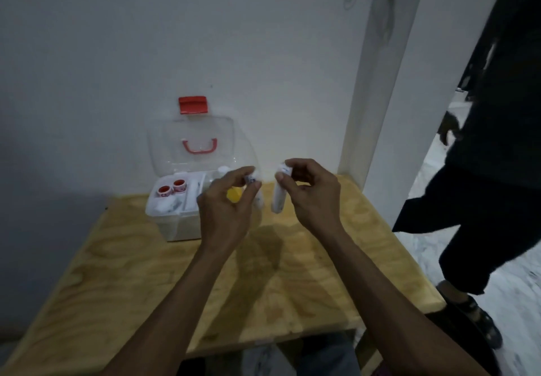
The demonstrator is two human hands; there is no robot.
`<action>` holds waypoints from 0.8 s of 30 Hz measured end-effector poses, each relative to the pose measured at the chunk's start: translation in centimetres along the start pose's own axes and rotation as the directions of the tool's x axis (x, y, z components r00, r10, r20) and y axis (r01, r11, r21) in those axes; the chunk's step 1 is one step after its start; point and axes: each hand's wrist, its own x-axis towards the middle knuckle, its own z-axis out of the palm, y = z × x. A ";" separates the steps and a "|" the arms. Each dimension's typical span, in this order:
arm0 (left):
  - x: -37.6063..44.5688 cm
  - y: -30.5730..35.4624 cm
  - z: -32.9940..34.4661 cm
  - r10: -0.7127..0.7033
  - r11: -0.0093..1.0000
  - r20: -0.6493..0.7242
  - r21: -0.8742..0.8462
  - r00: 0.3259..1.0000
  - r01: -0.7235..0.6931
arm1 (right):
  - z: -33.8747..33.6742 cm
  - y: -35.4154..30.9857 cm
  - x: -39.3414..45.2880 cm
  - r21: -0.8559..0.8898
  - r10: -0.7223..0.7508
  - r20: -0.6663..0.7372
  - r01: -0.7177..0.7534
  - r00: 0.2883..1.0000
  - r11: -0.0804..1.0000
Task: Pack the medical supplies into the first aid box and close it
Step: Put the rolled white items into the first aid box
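Observation:
The clear first aid box (172, 223) stands open on the wooden table, its lid (193, 144) with red handle and red latch leaning on the wall. Its white tray holds two red-rimmed tape rolls (172, 189) and white gauze. My left hand (225, 206) hovers over the box's right side and pinches a small white item (253, 177) at its fingertips. My right hand (310, 194) grips a white tube (278, 200) that hangs upright, just right of the box. A yellow object (235, 194) shows behind my left hand.
The wooden table (140, 273) stands against a white wall. A white pillar (377, 106) rises at its back right corner. A person in dark clothes (480, 170) stands on the marble floor to the right.

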 end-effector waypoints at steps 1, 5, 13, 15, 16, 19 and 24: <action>0.7 -0.2 -0.9 -0.010 1.000 -0.028 0.006 1.000 0.011 | 0.9 -0.4 0.3 0.025 0.005 0.004 -0.005 1.000 1.000; 3.3 -1.4 -3.5 -0.047 0.998 -0.125 0.040 0.991 0.053 | 4.7 -1.3 1.5 0.080 0.023 0.028 -0.025 0.999 0.997; 4.8 -4.2 -3.8 -0.093 0.992 -0.102 0.076 0.990 0.101 | 8.6 -0.2 1.9 0.039 0.033 0.091 -0.036 0.995 0.999; 4.5 -4.7 -3.4 -0.109 0.991 -0.077 0.068 0.991 0.114 | 8.7 0.4 1.8 0.005 0.039 0.101 -0.040 0.994 0.999; 4.3 -5.0 -3.3 -0.113 0.990 -0.060 0.074 0.992 0.117 | 8.8 0.7 1.8 -0.014 0.039 0.107 -0.038 0.994 0.999; 3.9 -6.0 -3.0 -0.130 0.986 -0.012 0.103 0.991 0.130 | 8.6 1.5 1.4 -0.040 0.065 0.122 -0.061 0.990 0.997; 3.5 -6.8 -2.5 -0.170 0.975 0.017 0.150 0.985 0.166 | 8.8 2.6 0.9 -0.072 0.096 0.154 -0.085 0.983 0.994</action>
